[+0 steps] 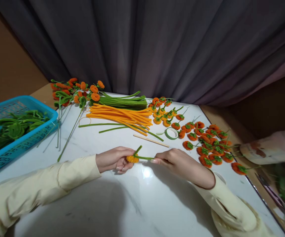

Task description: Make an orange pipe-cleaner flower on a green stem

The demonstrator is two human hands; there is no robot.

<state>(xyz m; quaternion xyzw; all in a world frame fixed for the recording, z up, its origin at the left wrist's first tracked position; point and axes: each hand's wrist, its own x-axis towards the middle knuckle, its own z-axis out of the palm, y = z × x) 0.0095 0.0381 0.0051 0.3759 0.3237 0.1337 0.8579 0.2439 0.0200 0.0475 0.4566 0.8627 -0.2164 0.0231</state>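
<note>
Above the white tabletop (pixel 154 204), my left hand (pixel 119 159) is closed round a small yellow-orange pipe cleaner flower (pixel 132 159). One end of a green pipe cleaner (pixel 144 158) sticks up from the flower's base. Its other end runs sideways to my right hand (pixel 174 163), which pinches it between thumb and fingers. Beyond my hands lie a thin wooden stick (pixel 151 141) and a roll of green tape (pixel 171 133). Loose orange-yellow pipe cleaners (pixel 117 115) and a bundle of green pipe cleaners (pixel 125 101) rest farther back.
A blue basket (pixel 55 120) of green leaf pieces stands at the left. Orange flowers on stems (pixel 83 86) lie at the back left. Several finished flower heads (pixel 215 141) spread over the right side. Scissors (pixel 273 194) appear past the right table edge; a dark curtain (pixel 142 42) hangs behind.
</note>
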